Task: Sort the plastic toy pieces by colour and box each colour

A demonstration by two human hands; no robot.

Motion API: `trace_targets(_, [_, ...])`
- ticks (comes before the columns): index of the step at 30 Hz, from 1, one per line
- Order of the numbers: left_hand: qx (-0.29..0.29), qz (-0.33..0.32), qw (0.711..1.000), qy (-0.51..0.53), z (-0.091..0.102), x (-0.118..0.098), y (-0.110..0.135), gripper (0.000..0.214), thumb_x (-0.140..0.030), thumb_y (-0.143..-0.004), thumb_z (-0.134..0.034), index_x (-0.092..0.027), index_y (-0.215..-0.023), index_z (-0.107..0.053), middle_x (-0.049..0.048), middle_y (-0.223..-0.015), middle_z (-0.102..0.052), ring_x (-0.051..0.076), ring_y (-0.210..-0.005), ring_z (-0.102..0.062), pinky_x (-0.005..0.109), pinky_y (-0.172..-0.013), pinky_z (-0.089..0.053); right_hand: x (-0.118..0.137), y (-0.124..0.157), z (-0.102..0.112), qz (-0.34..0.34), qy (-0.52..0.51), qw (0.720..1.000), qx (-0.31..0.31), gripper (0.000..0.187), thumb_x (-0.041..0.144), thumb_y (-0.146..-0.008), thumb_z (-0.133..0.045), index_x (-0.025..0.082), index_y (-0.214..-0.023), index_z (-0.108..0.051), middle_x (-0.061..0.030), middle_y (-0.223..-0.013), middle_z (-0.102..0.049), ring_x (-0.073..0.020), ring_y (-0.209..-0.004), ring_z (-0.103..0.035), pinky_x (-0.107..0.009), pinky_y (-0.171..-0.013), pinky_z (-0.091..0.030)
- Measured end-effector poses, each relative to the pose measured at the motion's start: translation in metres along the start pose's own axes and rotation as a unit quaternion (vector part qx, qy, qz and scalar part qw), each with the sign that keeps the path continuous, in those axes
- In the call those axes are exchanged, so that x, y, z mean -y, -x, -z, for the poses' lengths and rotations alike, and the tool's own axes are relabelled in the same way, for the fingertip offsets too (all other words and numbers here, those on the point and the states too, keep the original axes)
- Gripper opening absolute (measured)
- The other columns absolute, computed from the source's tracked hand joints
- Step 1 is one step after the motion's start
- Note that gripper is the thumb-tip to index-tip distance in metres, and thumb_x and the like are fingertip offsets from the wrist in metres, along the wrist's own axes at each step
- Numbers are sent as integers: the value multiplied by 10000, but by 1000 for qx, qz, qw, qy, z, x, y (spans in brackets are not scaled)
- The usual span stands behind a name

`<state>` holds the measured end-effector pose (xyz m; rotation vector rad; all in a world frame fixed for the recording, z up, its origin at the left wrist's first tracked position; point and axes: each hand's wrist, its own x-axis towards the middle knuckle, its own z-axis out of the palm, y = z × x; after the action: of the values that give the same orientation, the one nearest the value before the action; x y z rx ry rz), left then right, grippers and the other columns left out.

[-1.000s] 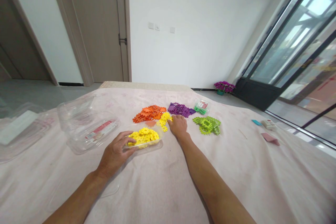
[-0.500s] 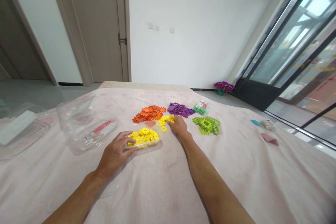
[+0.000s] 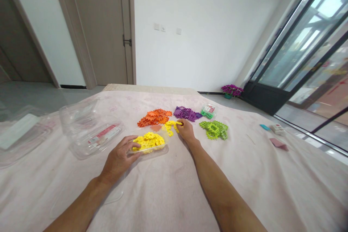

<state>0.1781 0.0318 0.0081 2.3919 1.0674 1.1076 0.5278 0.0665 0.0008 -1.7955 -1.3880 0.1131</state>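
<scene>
My left hand grips the left end of a clear plastic box, thumb at the near side and fingers over the rim. Inside the box lies a heap of yellow snowflake-shaped pieces. Just right of the box, several loose yellow pieces rest on the cloth. My right hand is closed at these loose pieces, with a yellow piece at its fingertips. Behind the box is a pile of orange pieces. Purple pieces lie beyond my right hand, and light green pieces to its right.
Clear plastic containers stand at the left on the pink tablecloth. A small labelled box with green pieces sits behind the green pile. At the far right are a blue item, a whitish block and a pink piece.
My right hand has shifted very slightly at the loose yellow pieces, and its fingers look more bent. My left hand and the box have stayed in place.
</scene>
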Motion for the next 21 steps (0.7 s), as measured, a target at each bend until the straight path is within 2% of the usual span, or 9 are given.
trace_targets(5, [-1,2,1000,6,-1,1,0,166,-386,-860,-677,-254,-957,-702,61,-1309,-626,239,-1170,-634,408,-1006,-529,27,0,-4,-25,-154,987,-28,299,345,-773,-595,163,-978,-714,-41,-893,-733,-184,-781,-643,-287,-722,-495])
trace_targets(7, [-2,6,1000,10,-1,-1,0,198,-388,-858,-677,-255,-1003,-692,60,-1316,-624,243,-1194,-623,414,-1027,-513,45,3,-6,-14,-210,978,-7,298,363,-772,-619,162,-971,-713,-33,-874,-726,-177,-761,-638,-277,-690,-498])
trace_targets(10, [-1,41,999,13,1,-6,0,388,-377,-848,-686,-260,-1212,-616,64,-1337,-621,249,-1228,-605,431,-1052,-491,77,13,-7,12,-257,965,55,259,344,-771,-659,172,-957,-712,-25,-872,-719,-169,-763,-642,-273,-684,-503])
trace_targets(12, [1,76,997,9,2,-10,0,576,-367,-839,-696,-267,-1372,-501,67,-1356,-617,252,-1239,-601,443,-1060,-482,98,23,-5,38,-253,961,101,239,320,-774,-683,184,-969,-714,-28,-927,-722,-173,-816,-651,-290,-738,-515])
trace_targets(14, [4,96,995,9,2,-12,0,708,-370,-843,-693,-282,-1475,-386,67,-1374,-610,253,-1249,-598,448,-1070,-471,115,33,-3,67,-227,960,152,300,326,-775,-717,194,-1044,-709,-44,-1014,-717,-180,-865,-655,-320,-791,-524])
trace_targets(17, [9,94,995,12,2,-14,0,783,-401,-866,-671,-303,-1541,-286,69,-1396,-595,251,-1261,-593,442,-1073,-468,128,41,2,101,-197,954,202,446,363,-785,-746,198,-1193,-671,-85,-1163,-680,-194,-922,-663,-349,-818,-537])
trace_targets(19, [9,79,997,7,1,-12,0,773,-410,-873,-664,-308,-1544,-295,70,-1421,-575,250,-1275,-582,436,-1077,-468,127,40,3,115,-193,954,197,421,352,-814,-721,196,-1201,-670,-95,-1194,-667,-203,-975,-666,-350,-831,-542])
trace_targets(21, [5,53,999,0,0,-10,0,729,-392,-878,-658,-306,-1530,-342,65,-1442,-557,245,-1296,-563,424,-1090,-461,119,33,3,117,-188,962,159,323,296,-841,-673,198,-1148,-691,-80,-1145,-687,-200,-983,-669,-346,-840,-543])
